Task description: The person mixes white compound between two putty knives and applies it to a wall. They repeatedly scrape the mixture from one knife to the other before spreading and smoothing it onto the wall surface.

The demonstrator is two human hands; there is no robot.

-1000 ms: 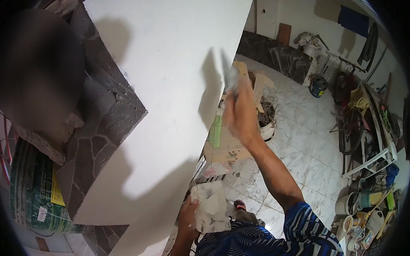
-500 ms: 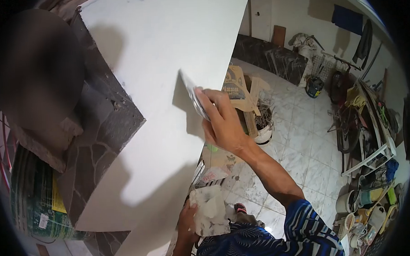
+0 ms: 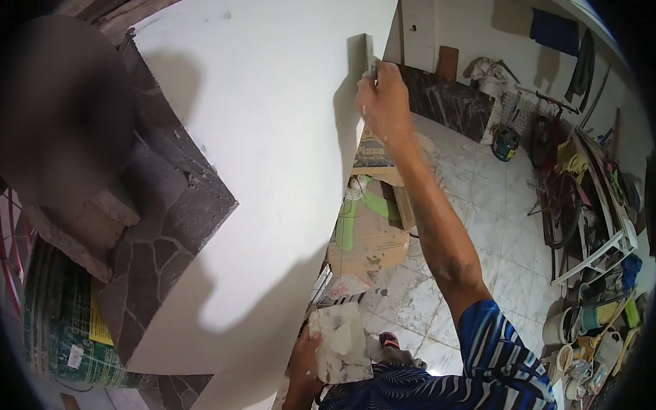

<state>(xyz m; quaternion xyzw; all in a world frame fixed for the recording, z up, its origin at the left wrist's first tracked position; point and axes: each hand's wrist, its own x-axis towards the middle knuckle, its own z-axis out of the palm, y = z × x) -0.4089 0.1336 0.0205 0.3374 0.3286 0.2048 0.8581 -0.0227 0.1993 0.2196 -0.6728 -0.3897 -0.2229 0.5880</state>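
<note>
My right hand [image 3: 386,102] is closed on a putty knife [image 3: 369,50], held upright near the right edge of a white wall surface [image 3: 266,91]. Its blade shows almost edge-on and casts a shadow on the white surface. Lower down, my left hand [image 3: 302,358] grips the left side of a pale, smeared board [image 3: 348,369]. A lump of whitish putty [image 3: 341,338] lies on that board, close in front of my patterned blue shirt.
Stone-patterned steps [image 3: 149,269] run along the left of the white surface, beside a green printed roll or container [image 3: 65,344]. Cardboard [image 3: 373,247] lies below my right arm. A bicycle [image 3: 547,161], buckets [image 3: 560,327] and clutter line the right wall.
My right hand has moved up and to the right with the putty knife, which has turned from slanted to nearly upright. My left hand and the board have barely shifted.
</note>
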